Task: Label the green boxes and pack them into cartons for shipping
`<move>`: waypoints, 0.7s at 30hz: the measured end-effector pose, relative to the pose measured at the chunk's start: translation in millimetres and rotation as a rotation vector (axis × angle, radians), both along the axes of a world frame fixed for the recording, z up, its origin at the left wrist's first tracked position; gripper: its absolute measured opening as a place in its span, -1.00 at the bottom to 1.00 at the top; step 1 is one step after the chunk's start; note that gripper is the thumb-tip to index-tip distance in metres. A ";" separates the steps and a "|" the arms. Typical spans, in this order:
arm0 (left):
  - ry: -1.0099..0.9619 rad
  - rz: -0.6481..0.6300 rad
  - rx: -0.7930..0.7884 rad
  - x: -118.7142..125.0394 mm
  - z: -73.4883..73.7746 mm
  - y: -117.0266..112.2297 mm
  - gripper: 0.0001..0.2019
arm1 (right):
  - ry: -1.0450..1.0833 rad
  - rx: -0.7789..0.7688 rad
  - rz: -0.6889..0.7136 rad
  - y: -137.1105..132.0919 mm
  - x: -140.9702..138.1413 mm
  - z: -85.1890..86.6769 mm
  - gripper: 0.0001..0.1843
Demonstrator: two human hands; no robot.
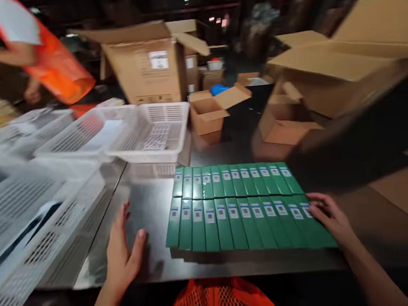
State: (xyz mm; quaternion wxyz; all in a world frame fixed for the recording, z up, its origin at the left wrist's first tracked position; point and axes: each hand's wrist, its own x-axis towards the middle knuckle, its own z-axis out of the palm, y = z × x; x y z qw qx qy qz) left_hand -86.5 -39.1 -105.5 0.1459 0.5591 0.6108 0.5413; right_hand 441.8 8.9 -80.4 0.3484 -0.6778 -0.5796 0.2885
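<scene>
Two rows of narrow green boxes (228, 232) stand packed side by side on the metal table (146, 186), each with a small white label bearing a printed code. My right hand (331, 215) rests at the right end of the block, its fingers touching the outermost boxes near where the rows meet. To the left of the block my left hand (125, 250) hovers over the bare metal, thumb and fingers spread, with nothing in it. A gap separates it from the nearest boxes.
White perforated baskets (183, 126) stand at the left and back left, one holding labelled sheets. Behind are a tall carton (147, 77) and a small open carton (206, 119). Large open cartons (317, 62) fill the right. At back left, a person in an orange vest (57, 73) works.
</scene>
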 end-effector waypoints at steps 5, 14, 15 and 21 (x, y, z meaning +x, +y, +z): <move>-0.552 -0.201 -0.341 42.3 0.9 87.8 -0.25 | 0.139 0.129 -0.056 -14.0 16.1 -34.4 -0.29; -0.748 -0.305 -0.413 68.6 -6.2 112.1 -0.27 | 0.291 -0.037 -0.073 8.0 21.5 -5.2 -0.40; -0.782 -0.303 -0.406 67.1 -7.1 111.9 -0.27 | 0.265 0.016 -0.130 21.8 21.7 0.7 -0.40; -0.886 -0.234 -0.298 66.9 -23.4 113.3 -0.16 | -0.485 0.421 -0.082 153.4 -2.0 59.4 -0.52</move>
